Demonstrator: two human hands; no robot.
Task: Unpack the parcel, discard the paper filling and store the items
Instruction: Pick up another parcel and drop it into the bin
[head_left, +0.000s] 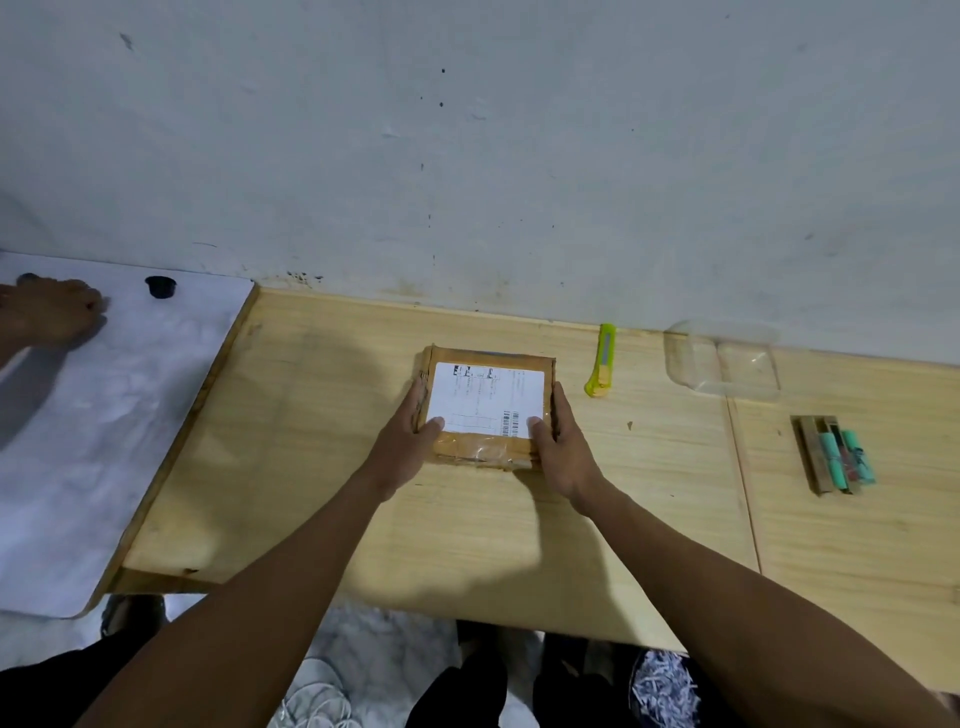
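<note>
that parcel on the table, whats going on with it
A person holds a taped brown parcel flat on the wooden table, the left hand gripping its left side and the right hand its right. It is still sealed, label up. A green box cutter lies untouched to its right, near a clear plastic container. Shredded paper sits on the floor below.

1. Worktop (467, 545): light wood-grain board, set against a pale, marked wall (467, 130).
2. White sheet (93, 441): lies over the worktop's left part, its near corner rounded.
3. Black cap (160, 287): small, round, on the white sheet near the wall.
4. Another person's hand (54, 312): rests on the white sheet at the far left edge.
5. Floor (374, 660): pale, marbled, below the worktop's near edge; white sandals (317, 701) lie on it.
</note>
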